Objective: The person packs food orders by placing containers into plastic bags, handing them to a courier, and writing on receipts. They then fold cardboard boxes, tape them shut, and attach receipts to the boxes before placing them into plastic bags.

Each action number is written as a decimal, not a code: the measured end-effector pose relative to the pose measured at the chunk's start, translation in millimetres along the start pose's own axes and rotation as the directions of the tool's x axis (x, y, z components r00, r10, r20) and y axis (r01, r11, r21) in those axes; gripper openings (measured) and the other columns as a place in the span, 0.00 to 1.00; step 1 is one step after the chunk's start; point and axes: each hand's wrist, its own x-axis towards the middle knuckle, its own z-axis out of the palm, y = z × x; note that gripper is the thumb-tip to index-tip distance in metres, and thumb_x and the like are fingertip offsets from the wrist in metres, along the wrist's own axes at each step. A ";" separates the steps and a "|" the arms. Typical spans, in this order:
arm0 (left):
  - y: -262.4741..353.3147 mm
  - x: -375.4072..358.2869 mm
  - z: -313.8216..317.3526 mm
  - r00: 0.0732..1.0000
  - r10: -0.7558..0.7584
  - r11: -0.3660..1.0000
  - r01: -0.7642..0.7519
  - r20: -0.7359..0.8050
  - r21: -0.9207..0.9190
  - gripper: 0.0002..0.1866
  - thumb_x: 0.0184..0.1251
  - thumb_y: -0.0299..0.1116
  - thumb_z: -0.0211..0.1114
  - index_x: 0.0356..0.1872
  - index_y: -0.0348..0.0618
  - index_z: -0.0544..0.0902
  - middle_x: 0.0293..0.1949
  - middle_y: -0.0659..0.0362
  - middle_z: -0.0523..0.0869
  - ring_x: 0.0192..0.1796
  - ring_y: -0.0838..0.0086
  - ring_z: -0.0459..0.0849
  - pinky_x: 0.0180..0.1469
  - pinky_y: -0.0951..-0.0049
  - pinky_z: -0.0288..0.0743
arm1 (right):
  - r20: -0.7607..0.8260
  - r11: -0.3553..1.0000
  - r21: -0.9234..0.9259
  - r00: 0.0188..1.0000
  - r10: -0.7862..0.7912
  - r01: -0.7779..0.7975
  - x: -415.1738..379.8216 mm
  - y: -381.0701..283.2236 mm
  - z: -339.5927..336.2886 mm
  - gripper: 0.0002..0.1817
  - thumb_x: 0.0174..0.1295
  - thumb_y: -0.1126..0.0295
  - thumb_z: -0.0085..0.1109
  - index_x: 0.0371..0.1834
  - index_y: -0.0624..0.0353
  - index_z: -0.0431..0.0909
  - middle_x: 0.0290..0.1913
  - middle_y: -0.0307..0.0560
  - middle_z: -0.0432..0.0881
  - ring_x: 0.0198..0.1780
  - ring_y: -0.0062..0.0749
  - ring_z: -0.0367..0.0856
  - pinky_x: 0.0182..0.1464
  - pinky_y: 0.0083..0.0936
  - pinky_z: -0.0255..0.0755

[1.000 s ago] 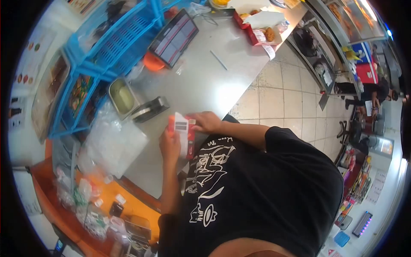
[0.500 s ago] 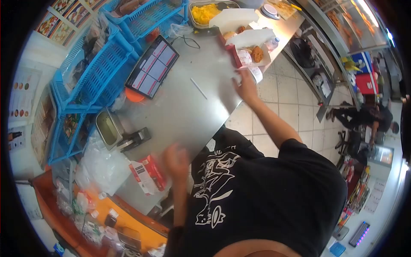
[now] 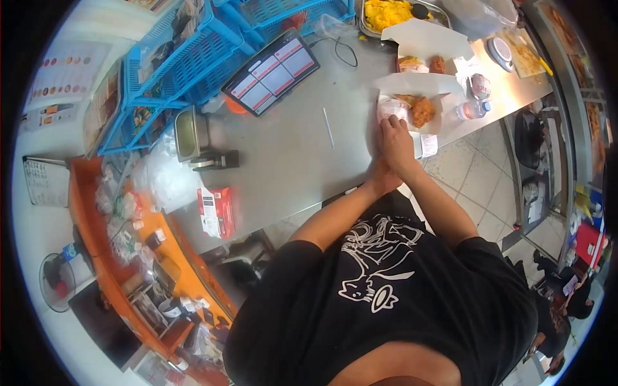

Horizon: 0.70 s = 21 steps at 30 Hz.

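Observation:
My right hand (image 3: 397, 145) is at the near edge of an open cardboard box (image 3: 418, 82), fingers bent together against its front; what they grip, if anything, is hidden. Inside the box are a paper-wrapped item (image 3: 392, 110) and fried chicken (image 3: 422, 112). My left hand (image 3: 382, 177) is tucked under my right wrist by the counter edge, its fingers mostly covered. Behind stands a second open box (image 3: 418, 40) with a burger (image 3: 412, 64) and a piece of fried chicken (image 3: 437, 64). A printed receipt (image 3: 429, 145) lies beside my right hand.
A water bottle (image 3: 474, 110) and a wrapped round item (image 3: 480, 85) stand right of the boxes. A tablet (image 3: 271, 72), white stick (image 3: 328, 127), metal container (image 3: 192, 134) and red-and-white carton (image 3: 217, 212) are on the counter. Blue crates (image 3: 174, 64) line the back left.
My left hand has moved from near the red-and-white carton across to my right hand. My right hand has come up against the front of the nearer box. The camera view has turned.

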 end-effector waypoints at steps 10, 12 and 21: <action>22.2 36.8 18.0 0.925 -0.260 -0.910 -0.331 0.278 0.251 0.35 0.54 0.38 0.67 0.65 0.37 0.70 0.69 0.44 0.66 0.72 0.51 0.60 0.74 0.55 0.52 | 0.370 0.991 0.015 0.922 0.116 -0.131 41.9 -116.5 101.1 0.12 0.58 0.67 0.60 0.42 0.60 0.81 0.42 0.51 0.83 0.41 0.42 0.85 0.41 0.38 0.80; 36.3 23.8 11.6 0.889 -0.329 -0.894 -0.402 0.318 0.198 0.41 0.49 0.38 0.70 0.68 0.39 0.67 0.67 0.44 0.67 0.71 0.48 0.60 0.74 0.50 0.51 | 0.150 0.977 -0.145 0.979 -0.136 0.157 34.1 -114.3 158.8 0.10 0.57 0.72 0.56 0.40 0.60 0.83 0.40 0.50 0.83 0.38 0.40 0.84 0.37 0.39 0.79; 79.9 -104.8 38.9 0.926 -0.376 -0.920 -0.370 0.025 -0.129 0.37 0.59 0.52 0.63 0.67 0.40 0.69 0.55 0.44 0.73 0.58 0.50 0.70 0.66 0.51 0.60 | -0.044 0.806 0.586 0.997 -0.067 0.080 27.9 -132.5 55.7 0.06 0.55 0.70 0.60 0.30 0.62 0.78 0.29 0.51 0.85 0.32 0.39 0.87 0.33 0.35 0.80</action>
